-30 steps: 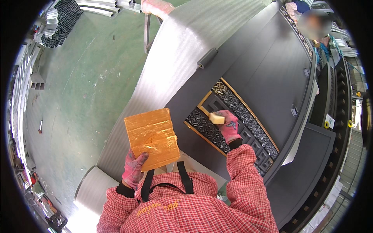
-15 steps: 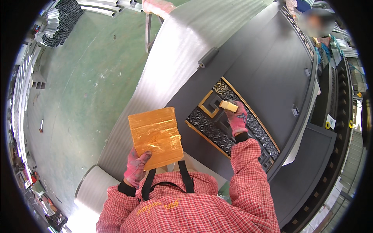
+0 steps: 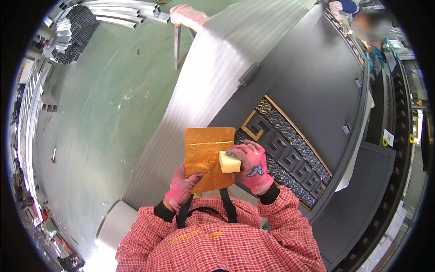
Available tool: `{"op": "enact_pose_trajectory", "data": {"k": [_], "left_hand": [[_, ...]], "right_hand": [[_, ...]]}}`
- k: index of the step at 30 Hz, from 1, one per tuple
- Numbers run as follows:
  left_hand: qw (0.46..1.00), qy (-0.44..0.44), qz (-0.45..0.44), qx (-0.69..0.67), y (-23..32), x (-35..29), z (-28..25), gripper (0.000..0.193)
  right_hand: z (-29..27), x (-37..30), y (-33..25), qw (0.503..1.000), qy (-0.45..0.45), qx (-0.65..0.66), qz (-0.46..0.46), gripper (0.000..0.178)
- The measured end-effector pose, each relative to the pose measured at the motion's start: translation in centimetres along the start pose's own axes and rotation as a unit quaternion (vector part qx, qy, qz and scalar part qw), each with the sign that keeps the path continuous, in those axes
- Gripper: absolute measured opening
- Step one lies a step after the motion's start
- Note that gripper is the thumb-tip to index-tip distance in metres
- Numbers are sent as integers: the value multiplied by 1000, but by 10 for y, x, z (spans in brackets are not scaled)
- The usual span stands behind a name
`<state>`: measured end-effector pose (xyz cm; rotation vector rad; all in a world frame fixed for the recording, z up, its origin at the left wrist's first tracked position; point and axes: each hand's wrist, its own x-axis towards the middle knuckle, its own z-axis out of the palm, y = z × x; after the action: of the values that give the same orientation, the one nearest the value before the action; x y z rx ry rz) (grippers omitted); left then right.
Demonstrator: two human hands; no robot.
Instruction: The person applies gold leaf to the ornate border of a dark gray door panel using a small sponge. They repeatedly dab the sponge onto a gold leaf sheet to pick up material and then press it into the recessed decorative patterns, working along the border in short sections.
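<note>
My left hand point(image 3: 180, 187), in a stained pink glove, grips the lower left edge of a flat board point(image 3: 204, 145) coated in gold paint, with the thumb on its face. My right hand point(image 3: 252, 167), gloved likewise, is closed around a pale yellow sponge block point(image 3: 229, 162). The sponge is over the board's right side and looks to be against its painted face. To the right lies a dark grey door panel point(image 3: 312, 77) with a raised ornamental strip point(image 3: 290, 156) of scrolls and key-shaped relief. Gold covers one key shape point(image 3: 252, 127), some scrolls and the edge trim.
White foam sheeting point(image 3: 199, 77) runs beneath the panel, with a roll point(image 3: 118, 222) at the near left. A padded trestle point(image 3: 188, 18) stands far off. Metal tubes point(image 3: 77, 34) are stacked at the far left on the green floor point(image 3: 104, 99). Another person point(image 3: 346, 7) is at the panel's far end.
My right hand has drawn the sponge back from the ornamental strip to the gold-coated board. My left hand and the board have shifted right in the view.
</note>
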<state>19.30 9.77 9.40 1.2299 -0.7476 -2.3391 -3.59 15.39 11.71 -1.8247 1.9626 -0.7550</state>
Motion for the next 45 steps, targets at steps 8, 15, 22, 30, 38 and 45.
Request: {"op": "enact_pose_trajectory", "data": {"k": [8,15,22,30,38,45], "left_hand": [[999,6,-34,8,2,9,-25,39],[998,4,-31,46,2,19,-63,41],[997,7,20,76,10,17,-44,44],[997,13,45,56,0,16,-53,42],[999,24,38,30,-7,17,-60,43],[997,42,22,56,10,17,-34,39]], "right_hand": [[14,-15,22,954,136,194,184,36],[55,-21,159,819,330,311,352,25],[71,-14,206,857,272,166,405,28],[59,-14,170,831,303,290,366,26],[76,-16,199,861,201,169,435,31],[56,-22,172,829,290,297,375,34]]}}
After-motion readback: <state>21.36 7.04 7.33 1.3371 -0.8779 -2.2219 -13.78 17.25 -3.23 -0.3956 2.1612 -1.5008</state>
